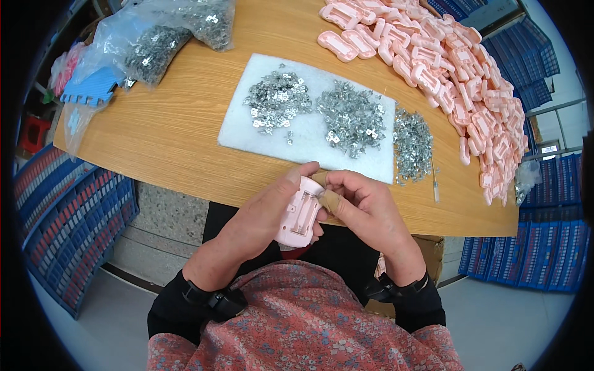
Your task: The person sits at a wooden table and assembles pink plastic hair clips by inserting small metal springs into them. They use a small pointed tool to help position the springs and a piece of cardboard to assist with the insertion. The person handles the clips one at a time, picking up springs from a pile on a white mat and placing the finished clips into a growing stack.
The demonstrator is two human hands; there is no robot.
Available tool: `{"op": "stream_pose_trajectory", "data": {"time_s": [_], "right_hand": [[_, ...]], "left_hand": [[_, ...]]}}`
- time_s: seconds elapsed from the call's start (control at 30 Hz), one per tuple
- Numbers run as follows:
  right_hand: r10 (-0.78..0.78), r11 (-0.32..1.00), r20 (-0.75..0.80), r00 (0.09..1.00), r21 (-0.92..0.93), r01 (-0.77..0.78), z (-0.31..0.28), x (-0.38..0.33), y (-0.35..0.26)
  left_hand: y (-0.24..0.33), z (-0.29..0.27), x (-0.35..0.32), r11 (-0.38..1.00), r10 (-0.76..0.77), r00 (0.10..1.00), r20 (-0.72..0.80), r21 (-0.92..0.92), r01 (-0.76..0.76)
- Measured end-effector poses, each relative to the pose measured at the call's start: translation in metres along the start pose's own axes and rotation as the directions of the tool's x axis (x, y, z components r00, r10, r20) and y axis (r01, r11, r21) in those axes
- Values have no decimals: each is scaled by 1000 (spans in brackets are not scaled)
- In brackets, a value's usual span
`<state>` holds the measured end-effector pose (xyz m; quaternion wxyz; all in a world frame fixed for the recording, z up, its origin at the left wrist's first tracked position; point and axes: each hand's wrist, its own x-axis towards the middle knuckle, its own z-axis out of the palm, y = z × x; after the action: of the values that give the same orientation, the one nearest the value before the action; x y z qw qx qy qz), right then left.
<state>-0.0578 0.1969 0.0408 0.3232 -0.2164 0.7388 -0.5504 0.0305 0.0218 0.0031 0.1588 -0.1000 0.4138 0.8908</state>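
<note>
My left hand [263, 213] grips a pink plastic casing [298, 213] with an open rectangular compartment, held just below the table's near edge. My right hand [359, 204] pinches at the casing's upper right corner with thumb and forefinger; a tan bandage wraps one finger. Whether a small metal piece sits between those fingertips I cannot tell. On a white foam pad [241, 123] lie two heaps of small silver metal clips [351, 117]. A third heap [411, 145] spreads on the bare wood beside the pad.
A big pile of pink casings [458, 68] runs along the right of the wooden table [167, 130]. Clear bags of metal parts [154, 46] and a blue plastic piece [93, 86] sit at the far left. Blue crates [68, 222] stand on the floor at both sides.
</note>
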Motion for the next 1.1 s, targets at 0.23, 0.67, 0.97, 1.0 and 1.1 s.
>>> {"op": "stream_pose_trajectory", "data": {"time_s": [0.23,0.67,0.97,1.0,1.1], "right_hand": [[128,976,-3,992,177,-125,1,0,-4],[26,995,-27,999,-97,-29,1,-1,-1],[113,945,55,992,303,-124,-6,-2,0],[107,945,68,992,302,-123,-9,-2,2],[118,938,85,989,316,-140,-12,1,4]], "left_hand": [[0,2,-2,997,11,999,-34,81,-8],[3,7,0,964,115,993,-2,241,-111],[7,6,2,989,63,997,47,132,-68],[7,5,2,991,57,997,60,121,-63],[8,9,2,984,58,998,40,163,-64]]}}
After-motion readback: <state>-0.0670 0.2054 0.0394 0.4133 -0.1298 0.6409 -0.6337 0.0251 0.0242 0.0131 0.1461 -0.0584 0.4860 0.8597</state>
